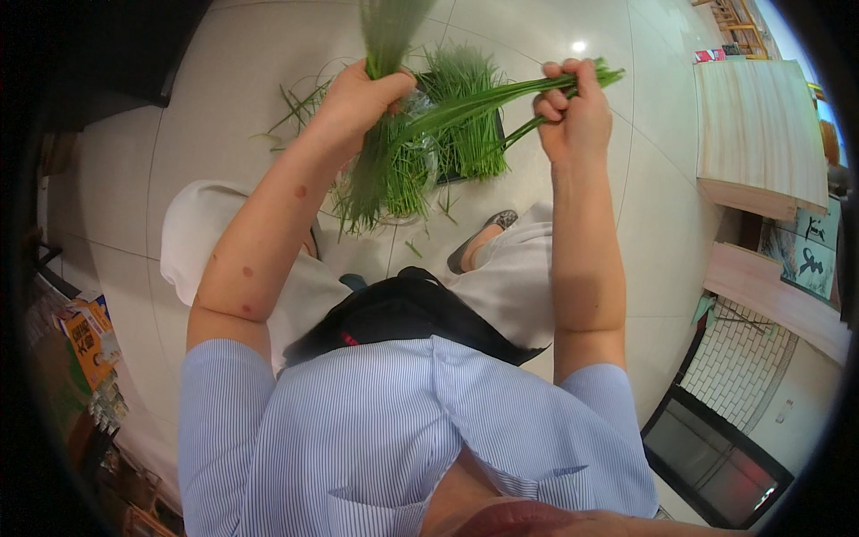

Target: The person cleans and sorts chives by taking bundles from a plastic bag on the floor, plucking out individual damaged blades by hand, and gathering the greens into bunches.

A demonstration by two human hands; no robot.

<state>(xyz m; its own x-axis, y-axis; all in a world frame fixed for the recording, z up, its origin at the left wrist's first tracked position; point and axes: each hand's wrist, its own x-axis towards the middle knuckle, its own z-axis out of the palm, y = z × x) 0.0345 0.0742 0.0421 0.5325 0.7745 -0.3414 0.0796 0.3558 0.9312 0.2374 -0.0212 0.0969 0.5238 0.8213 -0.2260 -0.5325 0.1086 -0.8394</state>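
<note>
My left hand (369, 97) is closed around a thick bunch of long green grass-like leaves (392, 40), which stick out above and below the fist and look blurred. Several green stalks (496, 97) are gripped in my right hand (577, 111), their cut-looking ends beyond the fist and their leaf ends reaching left. Between and below the hands, a dense mat of upright green shoots (470, 134) stands in a dark tray (451, 180). Beside it, more loose leaves (396, 181) lie on what looks like clear plastic (429, 151), partly hidden by the held bunch.
Pale floor tiles (349, 248) carry scattered leaf bits (414, 249) near my shoe (480, 240). A light wooden cabinet (758, 127) stands at the right. A dark piece of furniture (121, 60) is at the upper left, with an orange box (90, 342) lower down.
</note>
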